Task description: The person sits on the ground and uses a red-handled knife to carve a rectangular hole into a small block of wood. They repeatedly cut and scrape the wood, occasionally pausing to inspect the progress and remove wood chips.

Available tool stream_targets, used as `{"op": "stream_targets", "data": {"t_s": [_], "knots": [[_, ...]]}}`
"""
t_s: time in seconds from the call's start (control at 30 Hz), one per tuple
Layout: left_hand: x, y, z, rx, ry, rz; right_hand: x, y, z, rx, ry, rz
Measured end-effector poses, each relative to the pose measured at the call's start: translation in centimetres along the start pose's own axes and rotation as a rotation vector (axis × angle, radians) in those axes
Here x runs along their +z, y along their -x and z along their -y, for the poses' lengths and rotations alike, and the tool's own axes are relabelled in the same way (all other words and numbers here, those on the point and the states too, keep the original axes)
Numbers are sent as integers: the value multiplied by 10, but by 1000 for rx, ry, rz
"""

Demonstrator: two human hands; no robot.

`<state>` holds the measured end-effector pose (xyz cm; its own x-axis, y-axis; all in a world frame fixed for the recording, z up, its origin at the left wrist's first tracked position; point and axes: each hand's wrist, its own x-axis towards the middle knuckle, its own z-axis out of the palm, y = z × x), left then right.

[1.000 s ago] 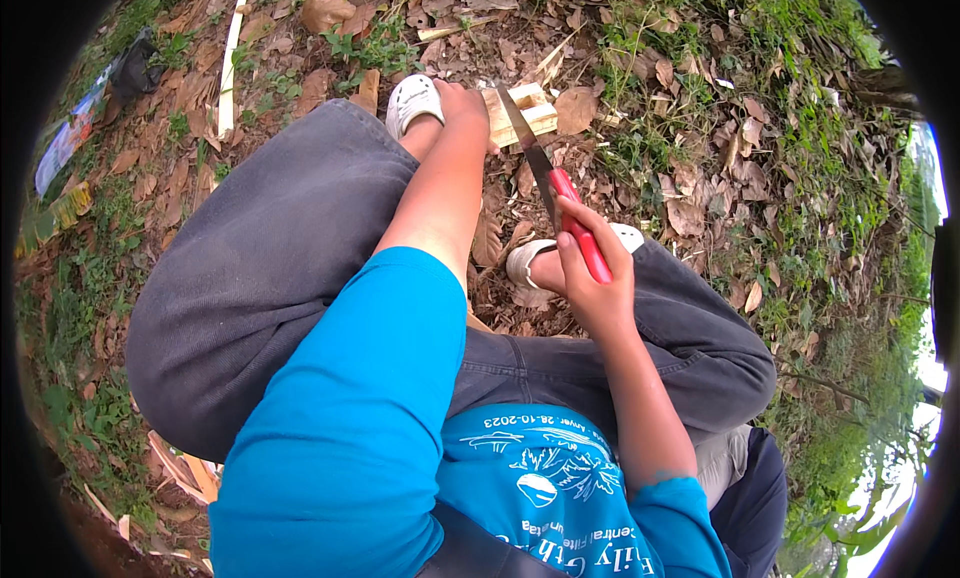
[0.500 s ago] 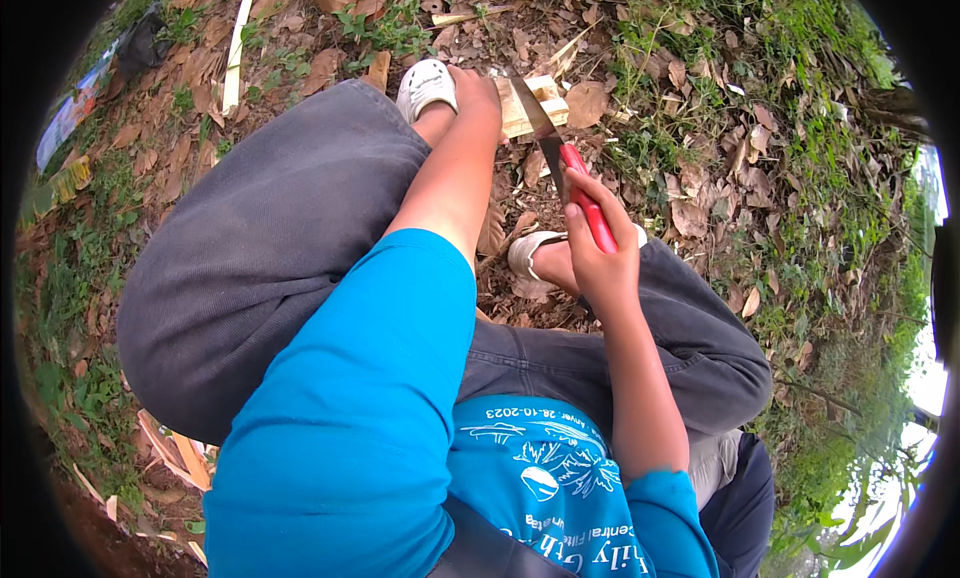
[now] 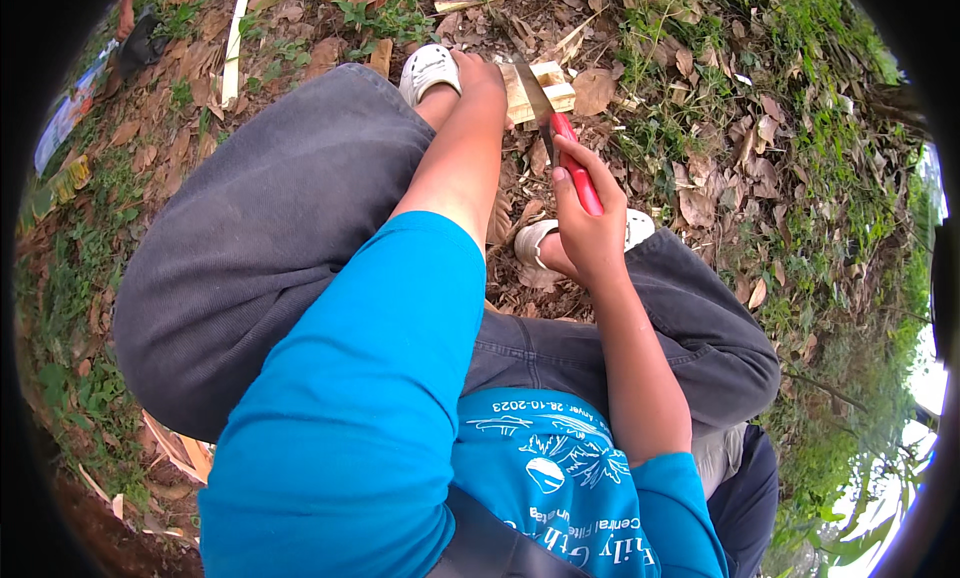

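My right hand (image 3: 590,223) is wrapped round the red handle of a handsaw (image 3: 578,173), thumb and fingers along the grip. Its dark narrow blade slants up and to the left, lying across a pale block of wood (image 3: 550,100) on the ground. At the block's left end, beside my white clog (image 3: 430,70), my left hand (image 3: 482,75) is closed on the wood. Most of its fingers are hidden behind the back of the hand. My other white clog (image 3: 535,243) stands just below the saw.
Dry leaves and wood chips cover the ground, with grass (image 3: 780,38) at the right. A long pale wood strip (image 3: 233,53) lies at the upper left, and split wood pieces (image 3: 190,453) lie at the lower left. Another person's arm (image 3: 127,13) shows at the top left.
My right hand and the saw handle have moved up and slightly left, so the blade reaches farther past the block. My left hand stays at the wood. Another person's arm has appeared at the top left.
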<state>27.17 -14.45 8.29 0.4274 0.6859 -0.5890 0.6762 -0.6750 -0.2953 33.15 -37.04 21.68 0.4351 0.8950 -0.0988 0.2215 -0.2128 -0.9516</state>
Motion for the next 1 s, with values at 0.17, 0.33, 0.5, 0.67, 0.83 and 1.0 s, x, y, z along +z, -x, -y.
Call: {"op": "stream_targets", "data": {"t_s": [0.17,0.33,0.5,0.67,0.83,1.0], "knots": [[-2,-2,-4,-14,20,54,-12,27,11,9,-32,13],[-2,7,-1,-36,-11,-4,-18,37,26,43,78,57],[9,5,-2,-50,-19,-18,-56,75,47,14,87,92],[0,5,-1,-19,-39,-3,-13,1,7,0,5,105],[2,-8,-15,8,-33,-39,-27,18,8,65,48,-2],[3,-3,0,-76,36,40,-67,77,39,9,153,92]]}}
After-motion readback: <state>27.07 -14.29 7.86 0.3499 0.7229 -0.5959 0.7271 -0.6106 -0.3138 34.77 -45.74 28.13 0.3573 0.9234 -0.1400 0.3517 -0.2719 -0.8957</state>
